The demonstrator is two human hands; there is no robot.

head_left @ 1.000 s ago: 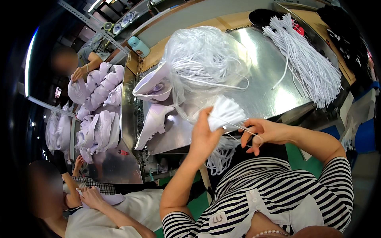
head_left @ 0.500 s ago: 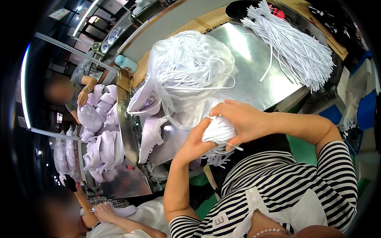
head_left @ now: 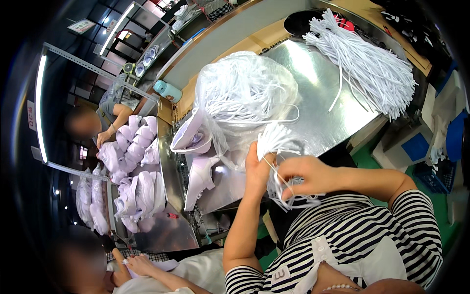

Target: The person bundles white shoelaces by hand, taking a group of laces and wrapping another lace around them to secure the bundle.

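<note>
My left hand (head_left: 257, 165) is closed round a bundle of white shoelaces (head_left: 275, 139), whose fanned ends stick up above the fist. My right hand (head_left: 306, 175) is beside it, slightly blurred, with its fingers curled on a few loose strands below the bundle. More lace ends hang under both hands, in front of my striped shirt. Just beyond, a clear plastic bag (head_left: 247, 90) full of white laces rests on the metal tabletop (head_left: 338, 115). Two pale lilac shoe uppers lie left of my hands: one upper (head_left: 192, 133) against the bag, another upper (head_left: 199, 180) nearer me.
A big sheaf of white laces (head_left: 364, 66) lies at the far right. A blue bottle (head_left: 167, 91) stands behind the bag. To the left, a bench holds piled lilac shoes (head_left: 139, 193), with two people at work there. A dark blue crate (head_left: 431, 177) stands low at right.
My hands have come apart from cupping the lace bundle together. The left now grips it upright with ends fanned up; the right has moved down and rightward to the strands. The view has shifted slightly.
</note>
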